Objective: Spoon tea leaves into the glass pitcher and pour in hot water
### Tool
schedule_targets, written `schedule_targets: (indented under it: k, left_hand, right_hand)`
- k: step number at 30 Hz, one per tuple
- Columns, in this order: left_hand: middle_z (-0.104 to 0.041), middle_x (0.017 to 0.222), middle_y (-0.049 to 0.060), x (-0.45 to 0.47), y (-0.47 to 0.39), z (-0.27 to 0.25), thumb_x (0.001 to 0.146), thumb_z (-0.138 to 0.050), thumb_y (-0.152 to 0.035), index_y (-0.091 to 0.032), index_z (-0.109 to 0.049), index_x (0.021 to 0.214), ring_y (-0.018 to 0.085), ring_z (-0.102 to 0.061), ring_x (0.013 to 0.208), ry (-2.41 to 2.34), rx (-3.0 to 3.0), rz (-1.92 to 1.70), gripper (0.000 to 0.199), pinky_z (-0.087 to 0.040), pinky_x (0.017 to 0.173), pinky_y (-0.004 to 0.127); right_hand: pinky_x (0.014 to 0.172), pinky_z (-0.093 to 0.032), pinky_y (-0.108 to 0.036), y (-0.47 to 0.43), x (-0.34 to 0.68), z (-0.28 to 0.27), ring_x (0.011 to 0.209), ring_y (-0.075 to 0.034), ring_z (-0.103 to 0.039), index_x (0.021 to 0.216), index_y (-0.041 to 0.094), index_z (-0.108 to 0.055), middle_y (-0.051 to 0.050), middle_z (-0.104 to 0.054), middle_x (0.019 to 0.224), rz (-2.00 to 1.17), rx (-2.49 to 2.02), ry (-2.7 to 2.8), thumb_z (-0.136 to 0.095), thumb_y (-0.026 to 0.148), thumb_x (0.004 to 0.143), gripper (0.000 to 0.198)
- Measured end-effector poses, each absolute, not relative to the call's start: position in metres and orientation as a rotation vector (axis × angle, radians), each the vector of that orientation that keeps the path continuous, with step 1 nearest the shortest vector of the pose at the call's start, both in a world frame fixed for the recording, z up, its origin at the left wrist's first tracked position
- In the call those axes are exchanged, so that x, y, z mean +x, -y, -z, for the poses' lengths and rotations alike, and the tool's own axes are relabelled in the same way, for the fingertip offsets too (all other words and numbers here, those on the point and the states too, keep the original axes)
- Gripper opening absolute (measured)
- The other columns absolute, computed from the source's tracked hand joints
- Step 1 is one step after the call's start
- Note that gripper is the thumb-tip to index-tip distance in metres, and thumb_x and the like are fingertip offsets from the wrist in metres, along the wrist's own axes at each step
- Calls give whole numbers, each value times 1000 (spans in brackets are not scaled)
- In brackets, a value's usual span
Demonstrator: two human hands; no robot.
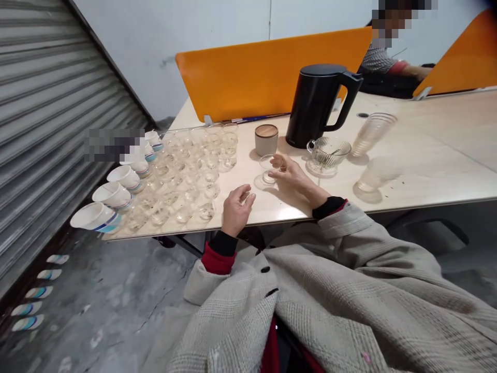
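Observation:
My right hand [292, 176] holds a clear plastic cup [267, 177] by its side, upright at the table's surface. My left hand [236, 210] is at the front edge, fingers slightly curled and apart from the thumb, with nothing in it. To its left stand rows of clear cups [182, 210], many with pale liquid and dark bits at the bottom. Behind my right hand is a small grey canister [266, 144] with a wooden lid. A ribbed glass cup [330, 154] with leaf-like bits in it sits to the right.
A black kettle [316, 106] stands before an orange divider [248, 77]. Stacked clear cups [370, 135] lean at the right, near another blurred cup stack [373, 178]. White paper cups [112, 194] line the table's left edge. Another person's arm [411, 70] shows beyond the divider.

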State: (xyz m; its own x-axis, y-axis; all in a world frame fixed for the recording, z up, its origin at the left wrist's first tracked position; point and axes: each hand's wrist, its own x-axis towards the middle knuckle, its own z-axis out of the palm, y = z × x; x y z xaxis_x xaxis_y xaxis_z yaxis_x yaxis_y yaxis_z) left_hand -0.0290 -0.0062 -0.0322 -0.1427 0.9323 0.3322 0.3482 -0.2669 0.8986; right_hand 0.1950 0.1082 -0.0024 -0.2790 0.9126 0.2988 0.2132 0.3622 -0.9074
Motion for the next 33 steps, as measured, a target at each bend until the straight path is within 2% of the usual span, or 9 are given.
schedule_targets:
  k: [8, 11, 13, 16, 19, 21, 26, 33]
  left_hand:
    - [-77, 125, 18, -30, 4, 32, 94, -71, -35, -13, -73, 124, 26, -79, 110, -1433, 1603, -1427, 37, -62, 107, 43]
    - [-78, 124, 15, -31, 3, 34, 94, -73, -34, -16, -74, 123, 25, -79, 109, -1463, 1615, -1411, 34, -62, 106, 42]
    - [-78, 124, 14, -32, 2, 35, 94, -73, -34, -18, -74, 123, 25, -79, 109, -1472, 1634, -1412, 33, -63, 105, 41]
    - [-78, 123, 13, -33, 1, 37, 95, -73, -36, -19, -74, 122, 25, -79, 109, -1477, 1669, -1417, 32, -63, 105, 41]
    - [-78, 123, 13, -33, 1, 38, 95, -73, -34, -18, -74, 123, 25, -78, 110, -1479, 1694, -1413, 32, -63, 106, 41]
    - [-78, 123, 13, -33, 1, 38, 94, -73, -32, -18, -74, 123, 25, -78, 112, -1485, 1709, -1404, 32, -63, 105, 41]
    - [-79, 124, 12, -33, 1, 38, 95, -72, -33, -19, -74, 124, 24, -77, 112, -1505, 1735, -1387, 32, -63, 105, 40]
    - [-79, 122, 15, -33, 1, 37, 94, -72, -33, -17, -74, 123, 26, -78, 111, -1497, 1725, -1394, 33, -63, 105, 42]
  right_hand:
    - [115, -48, -63, -95, 203, 5, 133, -39, -61, 149, 33, -60, -13, -64, 149, -1086, -975, 1724, -86, 51, 79, 77]
    - [119, -47, -62, -87, 204, 2, 139, -38, -59, 161, 32, -50, -15, -55, 161, -1160, -987, 1678, -86, 49, 79, 91]
    - [123, -44, -62, -80, 210, 3, 147, -39, -53, 163, 32, -47, -14, -47, 168, -1099, -1011, 1676, -87, 47, 79, 93]
    - [122, -47, -61, -65, 225, 12, 146, -37, -55, 153, 31, -58, -14, -52, 164, -931, -1057, 1722, -81, 48, 86, 73]
    - [118, -50, -61, -46, 241, 22, 137, -35, -63, 132, 30, -74, -13, -65, 149, -748, -1005, 1933, -71, 47, 95, 41]
    - [117, -51, -60, -32, 246, 25, 134, -34, -64, 122, 29, -79, -13, -68, 144, -624, -933, 2107, -64, 43, 101, 30]
    - [108, -55, -58, -14, 245, 23, 127, -34, -65, 127, 28, -81, -14, -70, 144, -449, -846, 2288, -53, 33, 107, 35]
    - [107, -55, -59, -11, 244, 23, 123, -33, -66, 123, 31, -83, -11, -75, 136, -398, -789, 2345, -57, 29, 105, 32]
